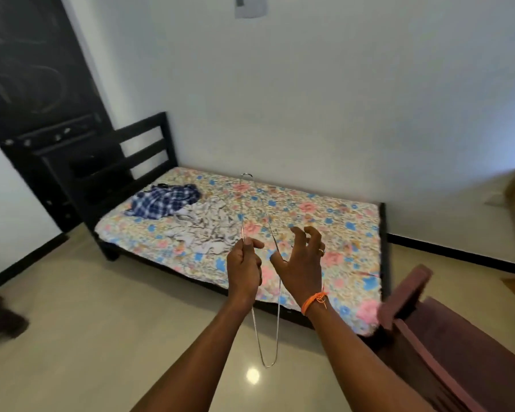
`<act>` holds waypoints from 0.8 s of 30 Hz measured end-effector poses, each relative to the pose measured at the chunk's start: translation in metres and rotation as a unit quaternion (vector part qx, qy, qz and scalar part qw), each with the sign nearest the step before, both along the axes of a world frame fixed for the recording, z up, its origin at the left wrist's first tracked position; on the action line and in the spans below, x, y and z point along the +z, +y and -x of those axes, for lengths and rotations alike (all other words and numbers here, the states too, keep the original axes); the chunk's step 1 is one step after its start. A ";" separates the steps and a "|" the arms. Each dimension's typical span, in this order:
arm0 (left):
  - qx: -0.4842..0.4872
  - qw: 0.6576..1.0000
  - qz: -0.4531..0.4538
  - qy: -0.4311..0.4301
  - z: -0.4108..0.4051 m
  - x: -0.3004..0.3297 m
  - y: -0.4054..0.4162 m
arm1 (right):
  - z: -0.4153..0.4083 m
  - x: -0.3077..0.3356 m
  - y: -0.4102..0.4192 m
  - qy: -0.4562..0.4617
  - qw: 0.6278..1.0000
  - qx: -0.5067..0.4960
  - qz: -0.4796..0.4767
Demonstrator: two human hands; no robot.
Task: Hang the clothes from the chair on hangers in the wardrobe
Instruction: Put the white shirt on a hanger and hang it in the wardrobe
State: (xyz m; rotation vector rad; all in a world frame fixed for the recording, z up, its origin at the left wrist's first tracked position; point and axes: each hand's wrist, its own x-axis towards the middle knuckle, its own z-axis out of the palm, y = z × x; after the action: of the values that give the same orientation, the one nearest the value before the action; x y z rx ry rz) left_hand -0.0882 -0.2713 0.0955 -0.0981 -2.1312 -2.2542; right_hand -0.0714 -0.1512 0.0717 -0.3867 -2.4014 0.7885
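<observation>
Here, left hand pinching the wire hanger upright, right hand beside it, fingers spread and clawed.

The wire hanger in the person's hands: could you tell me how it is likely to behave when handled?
The wire hanger looks very thin, so it is probably light and may flex under a garment's weight. Only the left hand pinches it at one side, so it may swing or twist. The right hand, fingers spread beside the other wire, may need to steady it.

Left hand pinches wire hanger; right hand spread beside.
</observation>
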 end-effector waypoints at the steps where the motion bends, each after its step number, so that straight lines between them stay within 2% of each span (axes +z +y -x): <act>1: 0.001 1.000 0.012 -0.001 0.022 0.000 -0.007 | 0.024 0.001 -0.005 -0.017 0.999 0.018 0.033; 4: 0.021 0.999 0.045 0.003 0.096 0.003 -0.031 | 0.109 0.002 -0.027 -0.056 0.971 0.071 0.221; 5: 0.030 0.999 0.043 -0.002 0.117 0.005 -0.038 | 0.134 0.004 -0.036 -0.065 0.948 0.089 0.299; 8: 0.057 0.998 0.024 -0.025 0.180 0.001 -0.056 | 0.201 0.009 -0.065 -0.059 0.839 0.130 0.525; 13: 0.060 0.996 0.013 -0.067 0.283 -0.022 -0.090 | 0.308 -0.002 -0.090 -0.070 0.724 0.098 0.679; 16: 0.051 0.995 0.025 -0.083 0.361 -0.042 -0.115 | 0.385 -0.022 -0.106 -0.130 0.709 0.104 0.685; 19: 0.021 0.991 0.048 -0.125 0.437 -0.058 -0.139 | 0.458 -0.035 -0.122 -0.151 0.700 0.087 0.693; 22: -0.018 0.983 0.048 -0.176 0.508 -0.068 -0.159 | 0.525 -0.040 -0.135 -0.130 0.713 0.072 0.686; 24: -0.044 0.976 0.063 -0.205 0.561 -0.079 -0.168 | 0.573 -0.045 -0.142 -0.119 0.736 0.064 0.664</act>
State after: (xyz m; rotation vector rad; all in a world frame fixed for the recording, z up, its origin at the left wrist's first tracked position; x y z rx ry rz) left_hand -0.6491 -0.4391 0.0168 0.3030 -2.5109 -2.3534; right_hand -0.6444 -0.2931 0.0265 -0.8702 -1.6106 2.5779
